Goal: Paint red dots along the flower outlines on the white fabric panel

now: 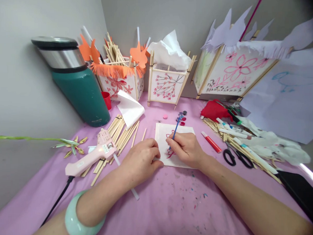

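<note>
My right hand point(186, 149) is closed in a pinch on a thin blue paintbrush point(175, 129), its tip down on a small white paper sheet point(164, 132) that bears red painted marks. My left hand point(140, 159) rests curled on the sheet's left edge and presses it to the pink table cover point(175, 202); nothing shows inside its fingers. A pale green bangle point(75, 221) sits on my left wrist. Small pots of paint point(182, 118) stand just beyond the sheet.
A pink glue gun point(92, 154) lies on wooden sticks point(121, 134) at left, beside a green thermos point(79, 86). Three stick-and-paper lanterns point(168, 84) stand at the back. A red marker point(211, 142), black scissors point(237, 157), pens and crumpled paper lie at right.
</note>
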The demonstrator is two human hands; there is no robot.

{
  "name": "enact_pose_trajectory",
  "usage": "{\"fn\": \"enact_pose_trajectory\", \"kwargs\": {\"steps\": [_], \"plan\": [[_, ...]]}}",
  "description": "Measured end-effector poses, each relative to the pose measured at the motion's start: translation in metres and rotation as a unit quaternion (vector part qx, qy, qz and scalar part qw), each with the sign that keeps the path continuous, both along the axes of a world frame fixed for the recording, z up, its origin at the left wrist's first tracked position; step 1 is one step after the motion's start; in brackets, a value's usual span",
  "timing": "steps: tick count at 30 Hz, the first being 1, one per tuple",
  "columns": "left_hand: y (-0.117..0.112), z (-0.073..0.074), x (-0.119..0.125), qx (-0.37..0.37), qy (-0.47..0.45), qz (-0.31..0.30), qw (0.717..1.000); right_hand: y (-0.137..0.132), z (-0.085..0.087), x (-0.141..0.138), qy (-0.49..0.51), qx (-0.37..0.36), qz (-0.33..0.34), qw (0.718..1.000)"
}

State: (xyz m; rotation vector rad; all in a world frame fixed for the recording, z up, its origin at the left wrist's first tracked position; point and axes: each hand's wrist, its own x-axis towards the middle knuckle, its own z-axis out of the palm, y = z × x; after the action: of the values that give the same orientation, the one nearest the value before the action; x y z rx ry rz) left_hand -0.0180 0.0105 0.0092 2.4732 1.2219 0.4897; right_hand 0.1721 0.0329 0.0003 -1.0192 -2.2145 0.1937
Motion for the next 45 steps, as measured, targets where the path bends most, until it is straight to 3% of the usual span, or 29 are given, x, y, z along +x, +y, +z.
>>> {"fn": "enact_pose_trajectory", "kwargs": {"steps": [29,45], "plan": [[0.001,0.003,0.001,-0.017,0.007,0.007,1.000,0.000,-0.003,-0.004,0.076,-0.029,0.021,0.996],[0.000,0.003,0.001,-0.019,0.003,0.005,1.000,0.001,0.004,0.007,0.066,-0.040,-0.056,0.995]]}}
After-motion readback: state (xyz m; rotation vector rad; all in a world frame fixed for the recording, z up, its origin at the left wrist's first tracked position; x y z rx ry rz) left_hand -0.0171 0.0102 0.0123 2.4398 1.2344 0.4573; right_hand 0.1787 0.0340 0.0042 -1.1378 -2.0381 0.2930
